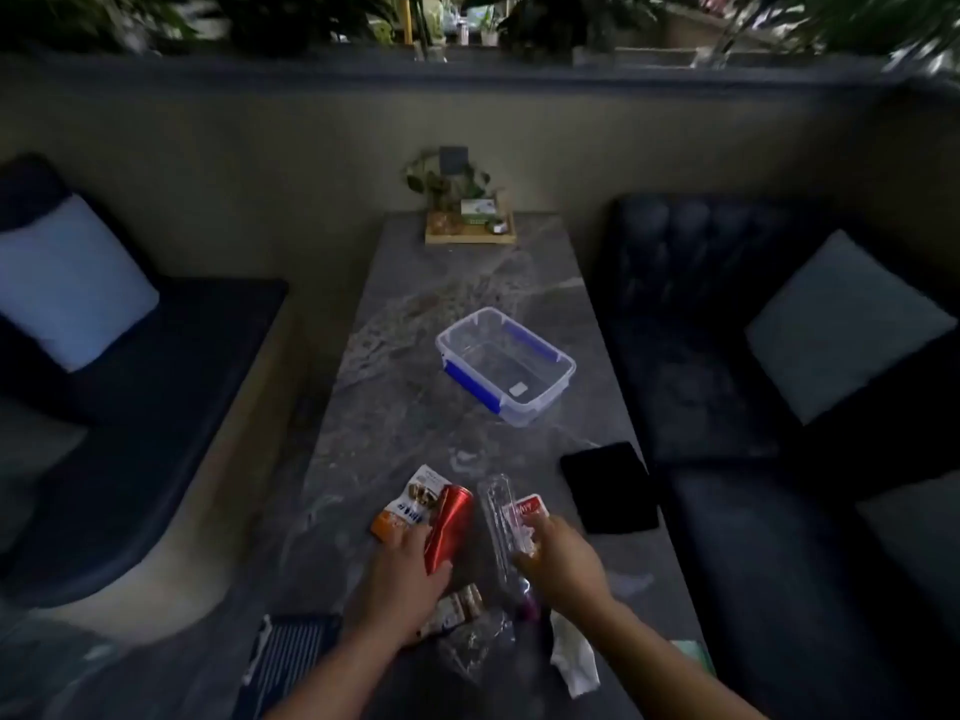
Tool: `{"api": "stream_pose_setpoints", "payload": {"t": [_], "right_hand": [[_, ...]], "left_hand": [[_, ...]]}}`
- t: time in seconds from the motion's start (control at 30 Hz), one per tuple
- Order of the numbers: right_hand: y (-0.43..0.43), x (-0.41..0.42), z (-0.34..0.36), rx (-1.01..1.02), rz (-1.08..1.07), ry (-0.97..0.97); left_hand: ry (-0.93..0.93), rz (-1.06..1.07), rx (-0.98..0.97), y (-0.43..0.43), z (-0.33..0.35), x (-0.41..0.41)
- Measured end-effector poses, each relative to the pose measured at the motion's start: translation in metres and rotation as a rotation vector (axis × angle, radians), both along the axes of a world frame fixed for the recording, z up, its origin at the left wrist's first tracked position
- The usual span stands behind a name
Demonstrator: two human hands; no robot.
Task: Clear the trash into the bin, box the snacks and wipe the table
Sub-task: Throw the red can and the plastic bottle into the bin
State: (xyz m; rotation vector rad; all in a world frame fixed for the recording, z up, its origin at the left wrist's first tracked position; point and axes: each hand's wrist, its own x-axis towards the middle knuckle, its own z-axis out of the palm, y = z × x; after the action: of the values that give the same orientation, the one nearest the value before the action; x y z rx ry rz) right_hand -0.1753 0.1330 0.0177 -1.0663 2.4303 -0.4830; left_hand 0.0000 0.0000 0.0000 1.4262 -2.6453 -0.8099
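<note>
My left hand (402,579) grips a red can (451,524) that lies tilted on the grey marble table (415,314). My right hand (563,561) holds a clear plastic bottle (498,517) together with a small red packet (530,506). An orange and white snack packet (410,504) lies just left of the can. Another snack packet (460,608) and crumpled clear plastic (475,641) sit between my wrists. An open clear box with blue clips (506,366) stands empty further back, right of centre.
A black tablet (608,488) lies at the right table edge. A white tissue (574,659) and a striped cloth (291,652) lie near the front edge. A wooden tray with a plant (470,223) stands at the far end. Dark sofas with pale cushions flank the table.
</note>
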Motion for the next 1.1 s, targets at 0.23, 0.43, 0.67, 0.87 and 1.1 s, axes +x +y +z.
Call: {"api": "stream_pose_setpoints", "payload": {"t": [0.23,0.43,0.67,0.87,1.1], "right_hand": [[-0.026,0.009,-0.008,0.129,-0.050,-0.052],[-0.035,0.011,-0.017,0.175,-0.099,-0.087],[-0.039,0.007,-0.020,0.170,-0.199,-0.153],[-0.023,-0.003,-0.011,0.015,-0.250,-0.132],[0.002,-0.006,-0.003,-0.108,-0.301,-0.151]], "left_hand": [[-0.144,0.027,0.028,-0.007,-0.003,-0.026],[-0.204,0.041,0.039,-0.007,-0.009,-0.038],[-0.181,0.073,0.093,-0.009,-0.015,-0.042],[-0.009,0.173,0.141,-0.003,-0.003,-0.036],[0.157,0.234,0.164,0.006,0.012,-0.023]]}}
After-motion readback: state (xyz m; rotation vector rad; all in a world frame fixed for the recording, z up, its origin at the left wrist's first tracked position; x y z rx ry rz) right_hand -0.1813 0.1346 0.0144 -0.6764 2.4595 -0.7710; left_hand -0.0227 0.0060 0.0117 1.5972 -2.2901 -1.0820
